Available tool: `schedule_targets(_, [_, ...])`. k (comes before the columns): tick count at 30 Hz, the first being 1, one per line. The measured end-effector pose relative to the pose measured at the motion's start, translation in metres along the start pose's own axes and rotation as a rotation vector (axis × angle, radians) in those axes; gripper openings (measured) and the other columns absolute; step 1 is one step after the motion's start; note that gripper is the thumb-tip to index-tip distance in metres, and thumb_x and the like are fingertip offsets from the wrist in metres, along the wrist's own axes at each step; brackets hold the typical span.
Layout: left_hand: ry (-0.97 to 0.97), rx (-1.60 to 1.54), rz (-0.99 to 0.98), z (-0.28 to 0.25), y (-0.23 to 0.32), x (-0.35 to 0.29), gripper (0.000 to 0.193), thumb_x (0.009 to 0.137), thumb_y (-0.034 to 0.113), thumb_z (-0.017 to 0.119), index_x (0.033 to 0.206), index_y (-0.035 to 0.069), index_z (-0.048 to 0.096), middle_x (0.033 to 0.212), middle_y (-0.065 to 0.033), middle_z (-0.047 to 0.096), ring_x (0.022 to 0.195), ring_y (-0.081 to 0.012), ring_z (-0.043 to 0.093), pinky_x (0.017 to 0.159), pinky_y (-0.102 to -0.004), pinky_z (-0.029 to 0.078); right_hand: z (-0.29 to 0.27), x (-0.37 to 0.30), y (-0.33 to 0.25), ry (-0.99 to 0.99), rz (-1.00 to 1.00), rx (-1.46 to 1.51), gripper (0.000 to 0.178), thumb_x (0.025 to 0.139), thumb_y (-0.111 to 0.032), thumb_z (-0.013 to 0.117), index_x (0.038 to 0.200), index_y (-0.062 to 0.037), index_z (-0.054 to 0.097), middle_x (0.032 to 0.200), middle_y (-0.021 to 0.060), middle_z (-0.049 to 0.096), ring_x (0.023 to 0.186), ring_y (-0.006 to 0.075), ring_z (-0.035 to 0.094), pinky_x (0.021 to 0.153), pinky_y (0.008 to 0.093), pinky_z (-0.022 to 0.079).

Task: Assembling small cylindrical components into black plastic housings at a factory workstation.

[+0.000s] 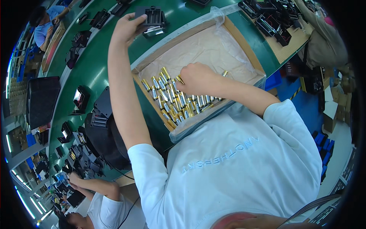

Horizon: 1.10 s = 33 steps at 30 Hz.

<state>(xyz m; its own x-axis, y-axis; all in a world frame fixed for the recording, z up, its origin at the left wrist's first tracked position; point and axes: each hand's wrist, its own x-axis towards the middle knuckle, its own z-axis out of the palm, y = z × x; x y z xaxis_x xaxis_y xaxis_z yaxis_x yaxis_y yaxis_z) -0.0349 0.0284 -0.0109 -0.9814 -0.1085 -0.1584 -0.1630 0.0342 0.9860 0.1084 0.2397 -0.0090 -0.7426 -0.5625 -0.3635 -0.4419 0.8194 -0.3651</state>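
Note:
At the far side of the green table, my left hand (129,29) grips a black plastic case (154,17) with open slots in its top. Part of the case is hidden behind my thumb. My right hand (197,78) is closed above a shallow cardboard box (242,38) lined with clear plastic. Gold ends of batteries (180,79) poke out from its curled fingers; how many it holds is hidden. Beneath and beside that hand lie many loose gold-and-white batteries (176,103), heaped in the near left part of the box.
More black cases (80,98) stand along the green table (97,72) to the left. A pile of black cases with red wires (268,23) covers a board at the far right, near another person (328,42). A co-worker in white (105,206) sits at lower left, another in blue (44,30) at upper left.

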Motion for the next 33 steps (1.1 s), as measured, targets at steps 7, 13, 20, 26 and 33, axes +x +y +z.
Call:
schedule_targets(7, [-0.168,-0.076,0.051,0.007,-0.016,-0.005,0.05,0.083,-0.003,0.064,0.127,-0.005,0.04,0.109,-0.0196,0.056,0.083,-0.0246,0.063,0.07,-0.0313,0.056,0.01,0.014,-0.011,0.044,-0.006,0.021,0.035,0.078,-0.03,0.061,0.077,0.0029,0.07,0.076,0.0186,0.067,0.066,0.0367,0.062,0.064,0.0417,0.052])
schedule_targets(13, [-0.155,-0.138,0.097,0.008,-0.016,0.0,0.046,0.084,-0.002,0.06,0.126,-0.002,0.042,0.108,-0.0198,0.055,0.083,-0.0224,0.061,0.072,-0.032,0.055,-0.001,0.036,0.011,0.155,-0.086,0.03,0.035,0.079,-0.031,0.062,0.071,0.0024,0.067,0.069,0.0176,0.065,0.063,0.0361,0.061,0.063,0.042,0.051])
schedule_targets(20, [-0.008,-0.361,0.013,-0.009,-0.013,0.002,0.03,0.091,0.011,0.054,0.117,-0.002,0.046,0.101,-0.017,0.056,0.08,-0.0212,0.06,0.07,-0.0327,0.055,-0.098,0.126,0.001,0.619,-0.055,0.27,0.034,0.078,-0.029,0.063,0.071,0.0045,0.065,0.063,0.0177,0.064,0.054,0.0338,0.058,0.055,0.039,0.048])
schedule_targets(26, [0.127,-0.528,0.008,-0.025,-0.028,0.012,0.024,0.094,0.021,0.051,0.106,0.0,0.051,0.094,-0.0148,0.058,0.078,-0.022,0.061,0.065,-0.034,0.055,-0.104,0.172,-0.02,0.557,-0.142,0.192,0.039,0.075,-0.034,0.063,0.066,0.004,0.064,0.062,0.0182,0.063,0.054,0.0362,0.059,0.055,0.0416,0.05])
schedule_targets(33, [0.242,-0.645,0.005,-0.032,-0.02,0.001,0.027,0.095,0.023,0.052,0.107,-0.001,0.052,0.095,-0.0157,0.058,0.078,-0.0231,0.061,0.06,-0.0368,0.056,-0.103,0.19,-0.035,0.579,-0.103,0.218,0.039,0.075,-0.036,0.063,0.063,0.0016,0.064,0.06,0.0168,0.062,0.054,0.0349,0.059,0.054,0.0416,0.049])
